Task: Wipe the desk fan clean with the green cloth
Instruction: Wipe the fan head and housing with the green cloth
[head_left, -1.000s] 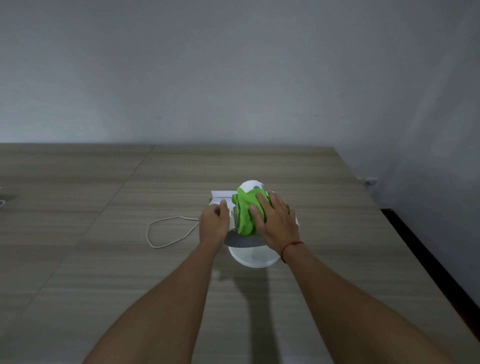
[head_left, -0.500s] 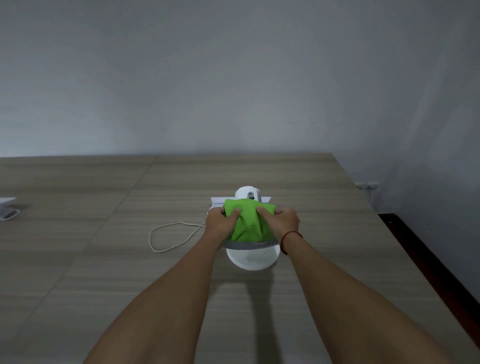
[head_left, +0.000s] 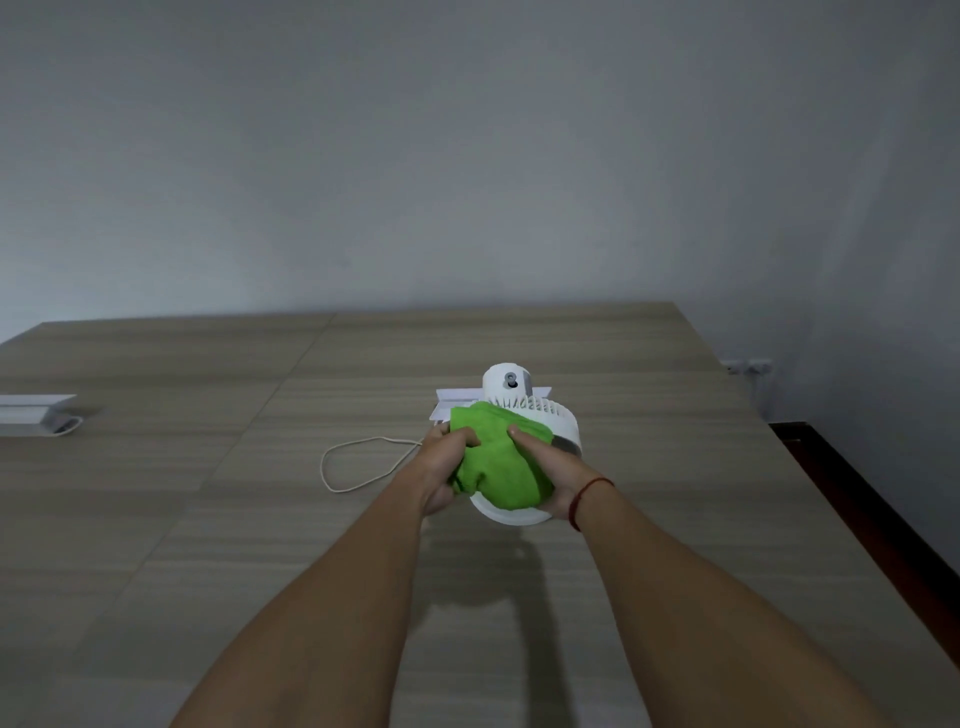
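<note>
A small white desk fan (head_left: 540, 410) stands on the wooden table (head_left: 208, 519), its back housing and round base showing. The green cloth (head_left: 493, 462) is draped over the fan's near side and hides its front grille. My left hand (head_left: 441, 467) grips the cloth's left side. My right hand (head_left: 550, 473), with a red string on the wrist, grips the right side. Both hands press the cloth against the fan.
The fan's white cord (head_left: 358, 462) loops on the table to the left. A white flat piece (head_left: 452, 402) lies behind the fan. A white object (head_left: 36, 410) sits at the far left. The table's right edge (head_left: 831, 519) drops to dark floor.
Both hands have pulled the cloth down from the fan's top over its near side. The fan's back housing is now uncovered.
</note>
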